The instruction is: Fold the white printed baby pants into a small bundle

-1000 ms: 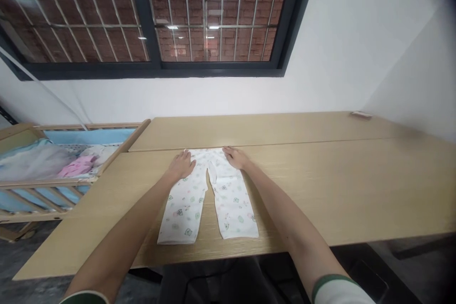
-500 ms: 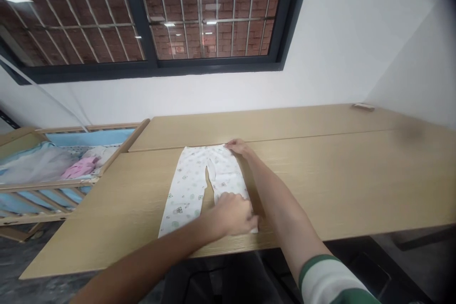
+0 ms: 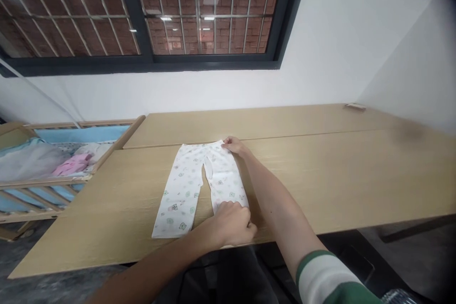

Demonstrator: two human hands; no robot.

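A small pair of white trousers (image 3: 178,190) with a green and brown print lies flat on the wooden table, waistband away from me and legs toward me. At the waistband's right corner, my right hand (image 3: 233,145) is closed, its fingertips pinching the fabric. My left hand (image 3: 233,223) is curled into a fist at the lower end of the right trouser leg and hides that hem. It is closed on the leg's cloth close to the table's front edge. The left trouser leg lies untouched.
The wooden table (image 3: 320,175) extends far to the right. On the left stands a wooden crib (image 3: 81,179) with pink cloth (image 3: 73,165) and pale bedding inside. A small flat object (image 3: 355,107) lies at the back right. A barred window (image 3: 213,59) is above.
My left hand has shifted slightly toward me along the right trouser leg, which it now covers at the hem. My right hand stays at the waistband corner. The view has shifted a little.
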